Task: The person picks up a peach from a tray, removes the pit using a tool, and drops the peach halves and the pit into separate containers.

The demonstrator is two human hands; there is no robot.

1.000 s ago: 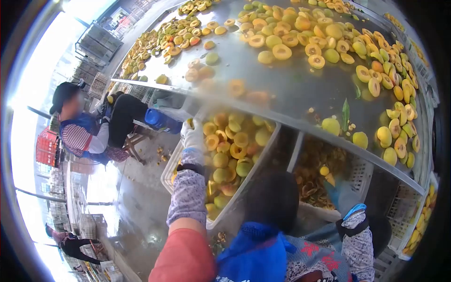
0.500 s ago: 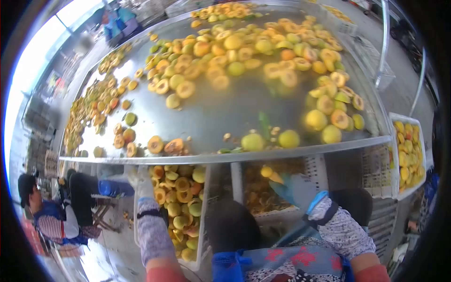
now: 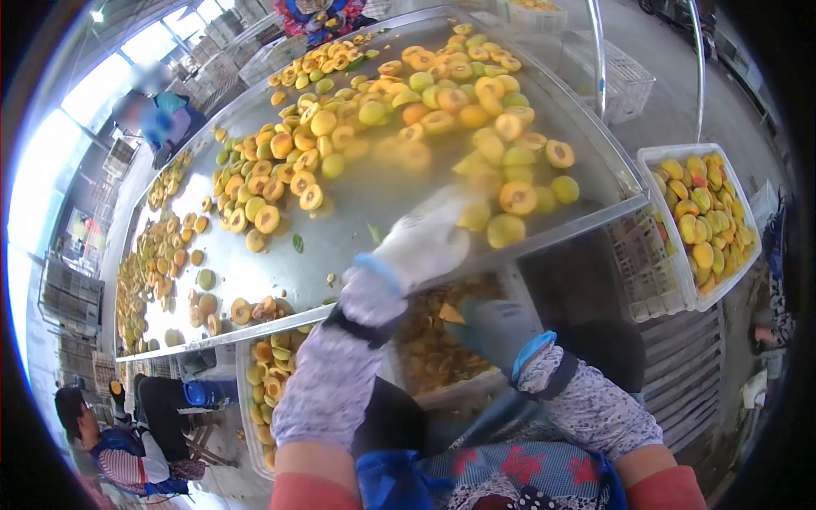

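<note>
My left hand [image 3: 425,242], in a white glove, reaches over the front edge of the metal table [image 3: 340,217]. Its blurred fingers are right at a cluster of halved yellow peaches [image 3: 518,197]. Low in front of me, my right hand [image 3: 497,334] wears a grey-blue glove and has its fingers curled. A small orange piece [image 3: 450,314] shows at those fingertips; I cannot tell what they grip. Below this hand stands a crate [image 3: 515,293] with brownish-orange pieces inside.
More peach halves [image 3: 280,161] spread across the table. A white crate of peaches [image 3: 752,225] stands at right, another crate [image 3: 246,433] below the table's left side. A seated person [image 3: 127,450] is at lower left; other people are beyond the table.
My left hand has moved from the left crate of peaches up to the fruit on the table. My right hand stays over the middle crate. The view has turned.
</note>
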